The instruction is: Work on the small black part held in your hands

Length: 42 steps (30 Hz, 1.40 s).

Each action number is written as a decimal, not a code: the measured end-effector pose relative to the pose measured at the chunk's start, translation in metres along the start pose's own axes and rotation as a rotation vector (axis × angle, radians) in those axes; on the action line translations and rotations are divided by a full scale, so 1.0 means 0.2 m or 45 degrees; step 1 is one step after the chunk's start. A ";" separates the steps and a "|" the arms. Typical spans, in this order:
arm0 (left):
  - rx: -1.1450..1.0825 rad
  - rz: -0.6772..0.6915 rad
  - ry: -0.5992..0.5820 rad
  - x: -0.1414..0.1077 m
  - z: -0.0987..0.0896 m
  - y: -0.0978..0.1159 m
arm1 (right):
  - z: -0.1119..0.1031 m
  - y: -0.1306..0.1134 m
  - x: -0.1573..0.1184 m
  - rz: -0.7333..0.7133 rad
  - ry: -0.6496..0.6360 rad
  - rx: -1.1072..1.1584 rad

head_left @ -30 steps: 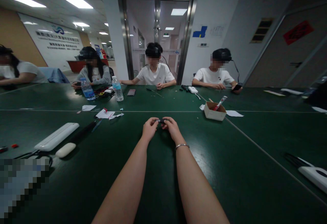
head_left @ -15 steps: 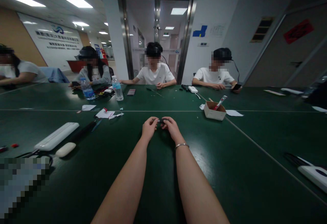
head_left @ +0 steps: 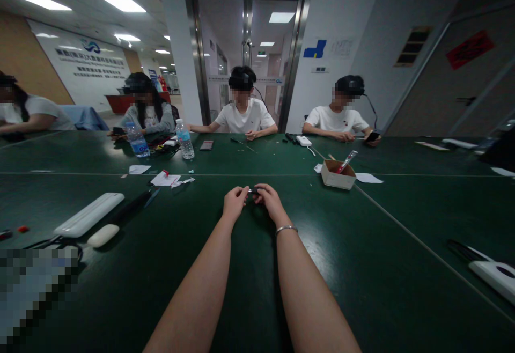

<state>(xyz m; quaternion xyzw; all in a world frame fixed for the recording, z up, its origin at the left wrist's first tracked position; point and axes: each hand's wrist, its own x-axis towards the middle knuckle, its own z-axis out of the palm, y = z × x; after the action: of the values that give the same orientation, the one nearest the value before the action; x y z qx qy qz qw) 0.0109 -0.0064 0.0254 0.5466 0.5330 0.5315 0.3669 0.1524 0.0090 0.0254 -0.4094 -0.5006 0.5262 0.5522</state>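
Both arms reach forward over the dark green table [head_left: 249, 304]. Between the fingertips of my two hands is a small dark object with a shiny metallic part [head_left: 252, 190]; its kind is too small to make out. My left hand [head_left: 235, 201] pinches its left, metallic-looking end. My right hand [head_left: 268, 198], closed, grips the dark right end, which the fingers partly hide. A silver bracelet circles my right wrist.
A small box [head_left: 338, 180] with a red-and-clear item stands ahead to the right. Paper scraps [head_left: 164, 179] and two water bottles [head_left: 184, 139] are ahead left. Nearer left lie a white power bank-like block [head_left: 90, 214] and a pixelated flat device [head_left: 32, 294]. Several people sit opposite.
My left fingertips have shifted very slightly, and a little more of the object's metallic part shows between the hands. Both hands keep their hold in the same place.
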 end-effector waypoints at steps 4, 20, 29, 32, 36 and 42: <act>0.092 -0.022 0.041 -0.01 -0.01 0.01 | 0.00 -0.01 -0.01 -0.005 -0.038 -0.001; 0.126 -0.123 0.276 -0.02 -0.04 0.03 | 0.00 -0.01 0.00 0.023 0.035 0.107; 0.198 -0.050 0.109 -0.05 -0.01 0.05 | 0.01 -0.02 -0.02 -0.021 -0.083 -0.033; 0.185 -0.029 0.102 -0.04 -0.01 0.04 | 0.00 -0.02 -0.02 -0.019 -0.081 -0.027; 0.181 -0.029 0.090 -0.03 -0.01 0.02 | 0.00 -0.02 -0.02 -0.016 -0.074 -0.017; 0.068 0.059 0.078 0.00 0.01 -0.02 | 0.00 -0.02 -0.01 -0.008 -0.045 0.019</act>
<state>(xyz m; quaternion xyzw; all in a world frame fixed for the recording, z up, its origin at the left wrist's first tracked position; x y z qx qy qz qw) 0.0116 -0.0058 0.0215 0.5519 0.5451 0.5420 0.3232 0.1522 0.0063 0.0282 -0.3943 -0.5075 0.5355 0.5479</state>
